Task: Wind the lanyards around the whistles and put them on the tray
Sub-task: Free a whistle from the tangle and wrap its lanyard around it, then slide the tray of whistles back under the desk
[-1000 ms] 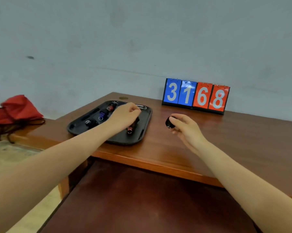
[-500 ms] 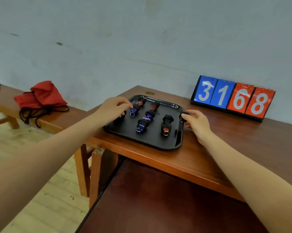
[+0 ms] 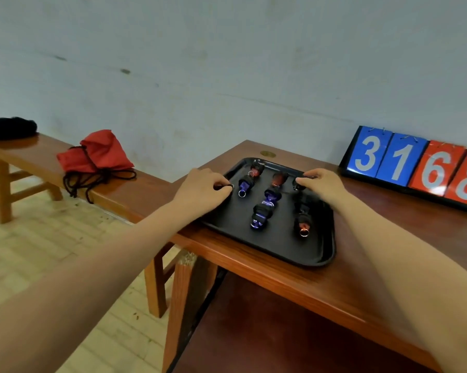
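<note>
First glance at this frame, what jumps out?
The flip scoreboard with blue and red number cards reading 3168, at the table's far right by the wall. Next, the black plastic tray at the wooden table's left end, holding lanyard-wound whistles, with the left hand and right hand over its two far corners. A red drawstring bag lies on the bench to the left.

Pale grey-blue wall (image 3: 227, 63), scuffed with dark marks. Light wood-plank floor (image 3: 52, 251) at left. Reddish-brown wooden table (image 3: 294, 278) against the wall; long wooden bench (image 3: 25, 152) abutting its left end, legs paler.
</note>
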`<state>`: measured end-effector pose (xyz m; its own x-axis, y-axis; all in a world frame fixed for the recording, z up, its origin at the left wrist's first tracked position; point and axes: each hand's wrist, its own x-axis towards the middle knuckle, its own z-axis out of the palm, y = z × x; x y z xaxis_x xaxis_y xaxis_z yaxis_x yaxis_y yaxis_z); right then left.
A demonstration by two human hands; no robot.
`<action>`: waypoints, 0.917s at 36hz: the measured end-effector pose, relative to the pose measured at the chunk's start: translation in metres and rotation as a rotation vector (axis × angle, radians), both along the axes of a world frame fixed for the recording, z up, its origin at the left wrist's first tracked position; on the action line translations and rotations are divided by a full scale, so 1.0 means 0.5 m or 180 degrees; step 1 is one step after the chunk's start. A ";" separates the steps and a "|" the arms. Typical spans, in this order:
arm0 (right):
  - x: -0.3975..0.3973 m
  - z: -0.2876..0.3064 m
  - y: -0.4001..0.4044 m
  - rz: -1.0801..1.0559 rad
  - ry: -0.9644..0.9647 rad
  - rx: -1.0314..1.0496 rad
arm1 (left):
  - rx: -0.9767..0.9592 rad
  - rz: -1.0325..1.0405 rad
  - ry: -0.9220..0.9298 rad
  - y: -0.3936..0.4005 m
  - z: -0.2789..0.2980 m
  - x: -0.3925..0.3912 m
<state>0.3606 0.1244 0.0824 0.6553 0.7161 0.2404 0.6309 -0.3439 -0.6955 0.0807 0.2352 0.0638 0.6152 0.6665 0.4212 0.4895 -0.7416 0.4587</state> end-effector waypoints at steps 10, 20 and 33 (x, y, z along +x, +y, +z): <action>-0.009 -0.008 -0.009 -0.0300 -0.0188 -0.0043 | 0.0391 0.0023 -0.0094 -0.006 -0.002 -0.002; -0.094 -0.046 -0.185 -0.0571 0.0360 0.0546 | 0.0207 -0.0184 0.0147 -0.061 0.005 -0.021; -0.240 -0.037 -0.379 -0.0282 -0.0299 -0.0276 | -0.0619 0.0609 0.0038 -0.073 -0.004 -0.060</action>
